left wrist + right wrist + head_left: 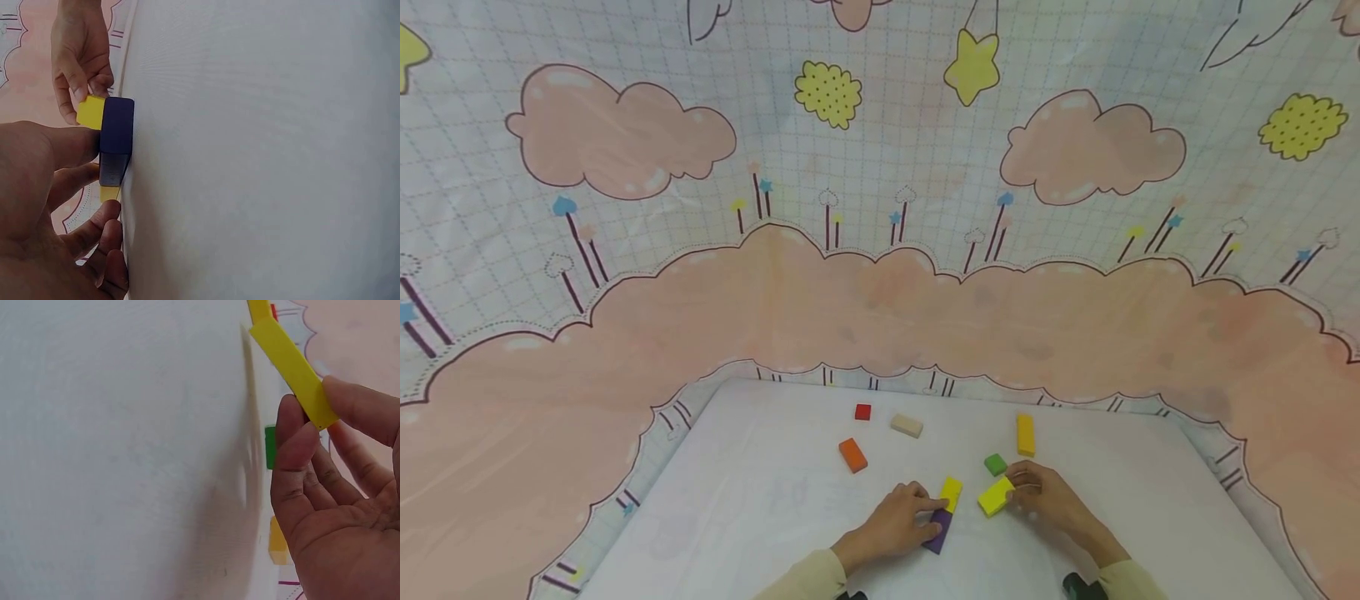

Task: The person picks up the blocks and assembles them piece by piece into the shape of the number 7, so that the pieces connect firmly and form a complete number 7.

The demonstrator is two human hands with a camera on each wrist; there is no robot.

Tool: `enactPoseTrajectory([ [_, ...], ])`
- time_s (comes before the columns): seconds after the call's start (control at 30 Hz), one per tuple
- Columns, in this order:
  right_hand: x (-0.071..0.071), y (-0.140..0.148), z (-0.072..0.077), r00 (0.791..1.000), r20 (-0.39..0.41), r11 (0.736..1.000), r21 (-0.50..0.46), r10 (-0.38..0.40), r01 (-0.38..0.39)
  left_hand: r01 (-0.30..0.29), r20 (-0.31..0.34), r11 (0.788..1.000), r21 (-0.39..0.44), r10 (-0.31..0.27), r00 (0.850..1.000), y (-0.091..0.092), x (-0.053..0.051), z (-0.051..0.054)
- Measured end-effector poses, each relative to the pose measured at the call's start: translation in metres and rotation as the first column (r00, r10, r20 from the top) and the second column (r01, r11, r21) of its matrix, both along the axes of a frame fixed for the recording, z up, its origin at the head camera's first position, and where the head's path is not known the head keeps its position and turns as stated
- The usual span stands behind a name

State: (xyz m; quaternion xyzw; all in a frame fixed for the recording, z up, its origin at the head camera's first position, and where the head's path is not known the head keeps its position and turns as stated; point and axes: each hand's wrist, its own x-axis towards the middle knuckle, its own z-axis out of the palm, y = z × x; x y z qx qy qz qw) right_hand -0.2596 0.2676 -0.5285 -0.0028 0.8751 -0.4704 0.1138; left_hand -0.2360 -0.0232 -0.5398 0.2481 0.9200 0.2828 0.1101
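On the white table a purple block [937, 535] and a yellow block [952, 490] lie end to end in a line. My left hand [891, 521] rests over them, its thumb on the purple block [117, 128] and its straight index finger on the yellow one. The other left fingers are loosely bent. At the right, my right hand [1051, 502] pinches one end of a second yellow block [994, 497] between thumb and fingers. That block [294, 369] is held tilted, its far end pointing toward the other yellow block. A small green block [995, 464] lies just behind it.
Farther back lie an amber-yellow block [1026, 435], a beige block [907, 425], a small red block [862, 412] and an orange block [853, 455]. A cloud-patterned curtain [880, 317] hangs along the back and sides of the table [737, 483].
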Motion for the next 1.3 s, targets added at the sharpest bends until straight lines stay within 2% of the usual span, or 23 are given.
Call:
enactPoseTrajectory([
  [0.13,-0.002,0.002,0.002,1.000,-0.028,1.000,-0.005,0.010,-0.011,0.002,-0.008,1.000,-0.006,-0.002,1.000,0.000,-0.001,0.000],
  [0.37,-0.007,-0.001,0.004,0.998,-0.057,0.999,-0.001,-0.040,0.040,0.006,-0.014,1.000,-0.016,-0.006,1.000,0.001,-0.001,0.000],
  [0.73,-0.010,-0.008,0.015,0.995,-0.099,0.999,-0.032,-0.011,0.008,0.001,-0.014,1.000,-0.022,-0.001,1.000,0.002,0.001,0.001],
  [1.3,-0.017,-0.027,0.013,0.989,-0.141,0.997,-0.076,-0.045,0.035,0.003,-0.018,1.000,-0.031,-0.004,1.000,0.002,0.002,0.003],
])
